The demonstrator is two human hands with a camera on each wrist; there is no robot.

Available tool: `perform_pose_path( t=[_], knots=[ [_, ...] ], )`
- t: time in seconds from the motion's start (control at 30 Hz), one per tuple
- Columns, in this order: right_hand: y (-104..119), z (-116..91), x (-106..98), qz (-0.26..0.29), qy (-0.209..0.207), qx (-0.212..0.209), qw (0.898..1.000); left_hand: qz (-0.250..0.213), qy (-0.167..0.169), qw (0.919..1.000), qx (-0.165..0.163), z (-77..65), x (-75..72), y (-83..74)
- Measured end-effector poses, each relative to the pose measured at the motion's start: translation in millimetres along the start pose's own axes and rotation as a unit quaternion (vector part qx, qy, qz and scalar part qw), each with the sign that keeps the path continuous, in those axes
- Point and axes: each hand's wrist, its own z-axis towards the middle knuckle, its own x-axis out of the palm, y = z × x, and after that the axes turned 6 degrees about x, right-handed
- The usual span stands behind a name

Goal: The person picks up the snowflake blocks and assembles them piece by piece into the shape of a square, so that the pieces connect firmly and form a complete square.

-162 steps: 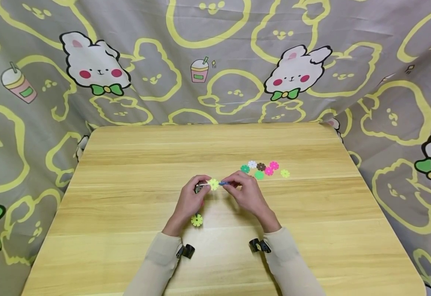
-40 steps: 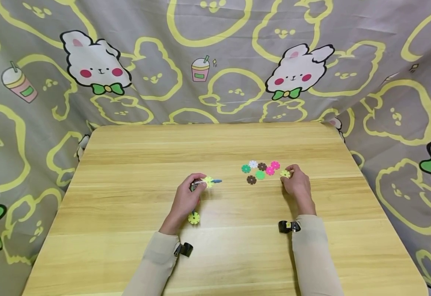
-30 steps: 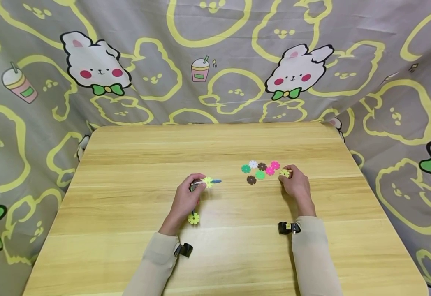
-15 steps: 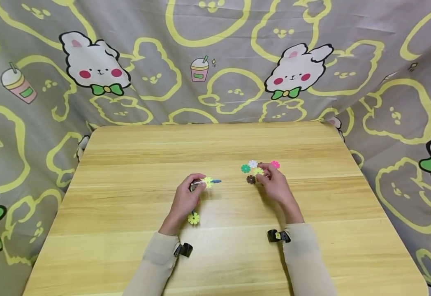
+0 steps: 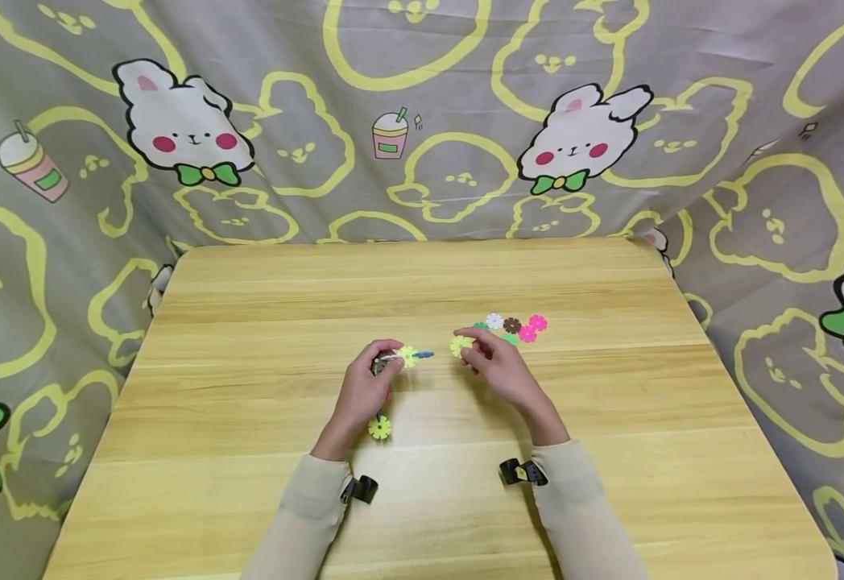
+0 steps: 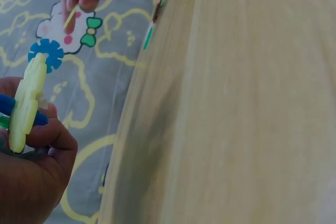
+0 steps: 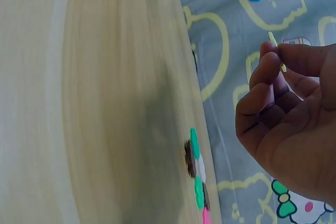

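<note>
My left hand grips a chain of slotted snowflake discs above the table. At the chain's right end a blue disc is joined edge-on to a yellow disc. Another yellow disc hangs at the lower end, below the palm; the discs between are mostly hidden by the hand. To the right, my right hand pinches a loose yellow snowflake disc between thumb and fingertips, raised off the table. A short gap separates this disc from the blue one.
Loose discs lie behind my right hand: a white disc, a brown disc, pink discs and green ones partly covered by the hand. The wooden table meets a patterned curtain at its far edge.
My right hand left the blue disc on the chain, moved right, picked up the yellow disc and carried it back left over the loose discs. My left hand has barely moved.
</note>
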Motion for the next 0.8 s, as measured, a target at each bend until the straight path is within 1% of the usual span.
perform_pose_path(
  t=[0.13, 0.33, 0.8],
  knots=[
    [2, 1, 7, 0.007, 0.018, -0.004, 1.000, 0.001, 0.000, 1.0000, 0.004, -0.1, -0.1, 0.1],
    [7, 0, 14, 0.006, 0.030, -0.012, 0.999, 0.005, 0.000, 0.9999, 0.011, 0.1, 0.0, -1.2],
    [7, 0, 14, -0.025, 0.037, -0.003, 0.999, 0.003, 0.006, 1.0000, 0.003, 0.2, 2.4, -0.3]
  ],
)
